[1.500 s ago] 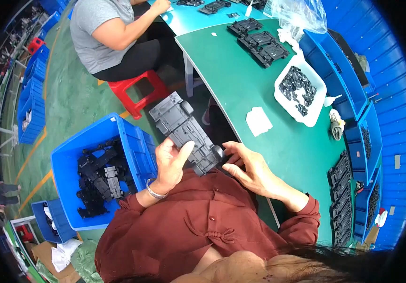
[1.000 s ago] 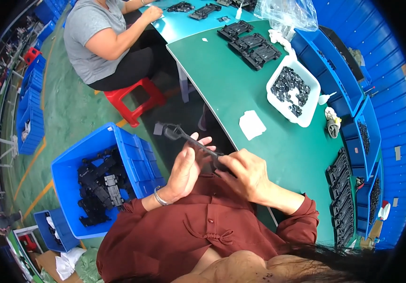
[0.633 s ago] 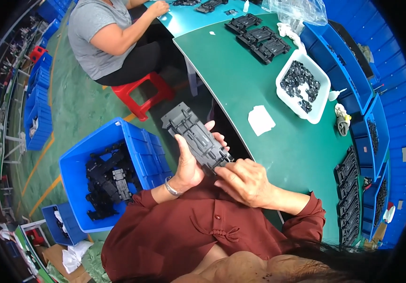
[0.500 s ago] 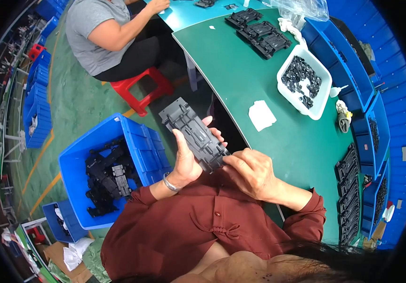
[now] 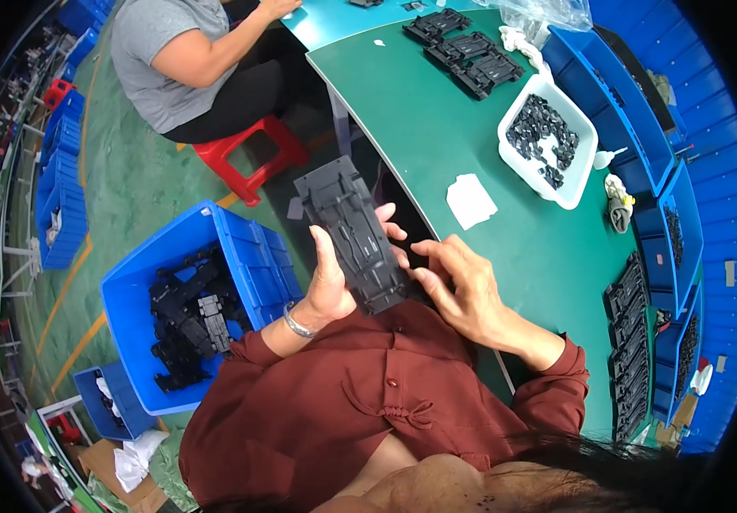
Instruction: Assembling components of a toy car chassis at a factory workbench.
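My left hand is closed around the long edges of a black moulded plastic chassis, tilted up in front of my chest, its ribbed and recessed side showing. The thumb lies along one edge and the fingertips show at the other. Just off the chassis's lower right edge is my right hand, thumb and index finger bent and apart, nothing visible between them. Similar black parts lie heaped in a blue bin to my left, with one greyer chassis on top.
The green table on my right bears a white tub of small black pieces, a white paper, several black chassis, and a row of them. Blue parts bins line the far edge. A co-worker sits on a red stool.
My right hand's fingers have come off the chassis's lower corner and spread slightly. The chassis has turned a little more upright in my left hand. The whole view has shifted slightly.
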Demonstrator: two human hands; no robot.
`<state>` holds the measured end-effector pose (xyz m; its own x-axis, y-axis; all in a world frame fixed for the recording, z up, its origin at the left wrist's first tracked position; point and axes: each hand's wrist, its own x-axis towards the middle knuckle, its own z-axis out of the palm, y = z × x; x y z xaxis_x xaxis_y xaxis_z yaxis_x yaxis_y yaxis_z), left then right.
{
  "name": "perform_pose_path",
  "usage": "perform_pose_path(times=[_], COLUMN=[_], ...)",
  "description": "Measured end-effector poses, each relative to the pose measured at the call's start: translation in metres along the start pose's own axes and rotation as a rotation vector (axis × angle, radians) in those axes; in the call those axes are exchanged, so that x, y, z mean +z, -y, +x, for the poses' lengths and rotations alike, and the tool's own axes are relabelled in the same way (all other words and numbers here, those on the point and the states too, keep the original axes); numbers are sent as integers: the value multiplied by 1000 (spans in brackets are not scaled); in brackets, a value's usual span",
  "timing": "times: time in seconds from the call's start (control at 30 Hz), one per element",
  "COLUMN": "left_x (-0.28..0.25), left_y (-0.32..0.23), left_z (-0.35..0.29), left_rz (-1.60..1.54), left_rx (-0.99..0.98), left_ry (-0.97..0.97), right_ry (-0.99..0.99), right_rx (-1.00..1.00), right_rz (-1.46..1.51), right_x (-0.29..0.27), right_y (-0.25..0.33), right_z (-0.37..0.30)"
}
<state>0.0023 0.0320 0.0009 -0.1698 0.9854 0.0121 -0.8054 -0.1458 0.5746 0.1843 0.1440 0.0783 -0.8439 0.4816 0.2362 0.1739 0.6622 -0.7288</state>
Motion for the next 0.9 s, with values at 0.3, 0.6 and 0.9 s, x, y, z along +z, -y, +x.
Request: perform_pose_path(times=[0.3,0.6,0.9], left_x=[27,26,8], left_y=[-9,10,25], left_z=[9,2,13], left_rz=[200,-37,98], left_rx=[-208,-298,-186], left_ry=[233,290,119], right_ry=[88,-82,-685], right_rx=[308,383,224], right_rz=[706,769,-366], right_x=[-16,-17,-152], right_y=[4,5,-82], right_z=[12,-3,21])
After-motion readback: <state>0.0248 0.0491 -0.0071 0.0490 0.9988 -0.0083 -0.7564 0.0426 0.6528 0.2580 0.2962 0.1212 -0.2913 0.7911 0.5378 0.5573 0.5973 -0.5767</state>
